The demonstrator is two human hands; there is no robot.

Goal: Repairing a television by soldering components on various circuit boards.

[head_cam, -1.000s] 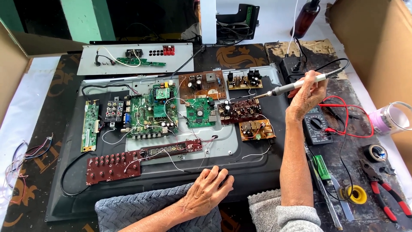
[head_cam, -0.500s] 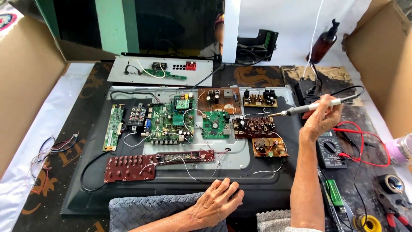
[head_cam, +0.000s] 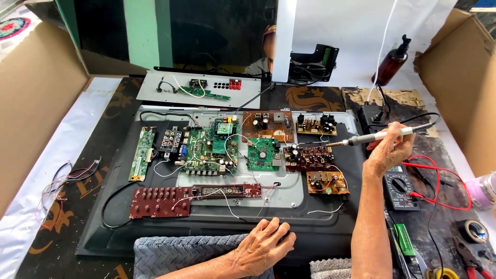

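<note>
My right hand (head_cam: pixel 388 151) grips a soldering iron (head_cam: pixel 377 136) like a pen, its tip pointing left just above a dark brown circuit board (head_cam: pixel 309 157). My left hand (head_cam: pixel 264 247) rests palm down on the black rear panel (head_cam: pixel 206 227) of a flat screen, near its front edge, holding nothing. Several circuit boards lie wired together on the panel: a green main board (head_cam: pixel 211 146), a small green board (head_cam: pixel 262 153), a brown board (head_cam: pixel 267 125) and a long red-brown strip board (head_cam: pixel 192 197).
A multimeter (head_cam: pixel 399 188) with red and black leads lies right of the panel. A brown bottle (head_cam: pixel 391 63) stands at the back right. A grey plate with connectors (head_cam: pixel 200 91) sits behind. Cardboard walls (head_cam: pixel 36 98) flank both sides. Loose wires (head_cam: pixel 67 176) lie at left, pliers (head_cam: pixel 473 256) at right.
The view has tilted up and shifted left, so everything sits lower and further right in the frame. Both hands stay about where they were relative to the boards.
</note>
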